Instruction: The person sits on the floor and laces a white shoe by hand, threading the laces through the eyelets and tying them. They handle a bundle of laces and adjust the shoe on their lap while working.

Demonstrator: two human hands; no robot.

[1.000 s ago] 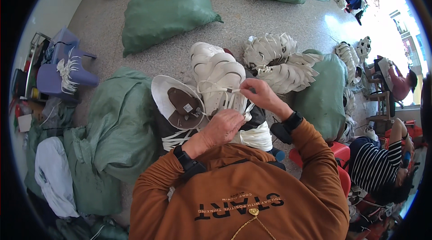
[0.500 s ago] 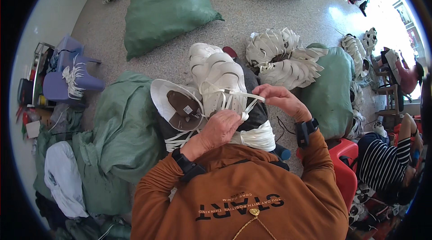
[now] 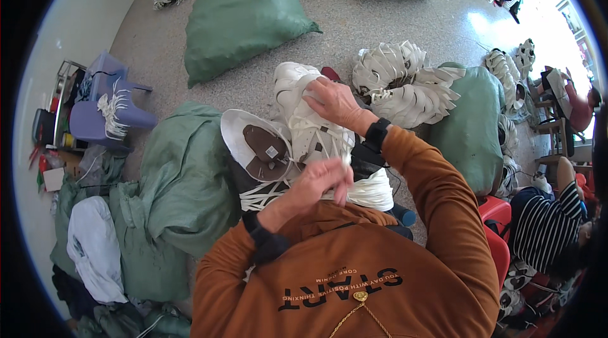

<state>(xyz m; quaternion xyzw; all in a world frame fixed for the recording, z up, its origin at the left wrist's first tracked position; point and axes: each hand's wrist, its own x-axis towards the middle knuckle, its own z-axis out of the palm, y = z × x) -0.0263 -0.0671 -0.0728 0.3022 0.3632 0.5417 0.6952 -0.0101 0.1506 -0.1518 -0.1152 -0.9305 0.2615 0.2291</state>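
Directly before the chest, over dark fabric: stack of overlapping white shoe uppers (image 3: 292, 88), topmost one threaded with flat white laces (image 3: 326, 142). Middle of stack partly hidden beneath right hand (image 3: 335, 107); fingers bent, tips at far portion of stack. Cannot tell whether pinching or merely touching. Nearer the chest: left hand (image 3: 315, 184), blurred, fingers partly curled, just before near end of stack. Cannot tell whether gripping a lace; near lace ends obscured behind fingers.

Just left of stack: separate white cup-shaped upper with brown lining (image 3: 237, 138); small white label inside, too small to make out. Right of left hand: thick hank of flat white lace (image 3: 372, 193), partly masked by that hand. Beside hank: dark blue rounded end of an object (image 3: 404, 214), remainder hidden.

Farther right, on speckled grey floor (image 3: 342, 15): curved chain of nested white uppers (image 3: 413, 105), near plump green woven sack (image 3: 468, 132). To left: slack green woven sack (image 3: 180, 179), contents out of sight. At right edge: person in black-and-white striped top (image 3: 544, 227), partly lost in dark lens rim.
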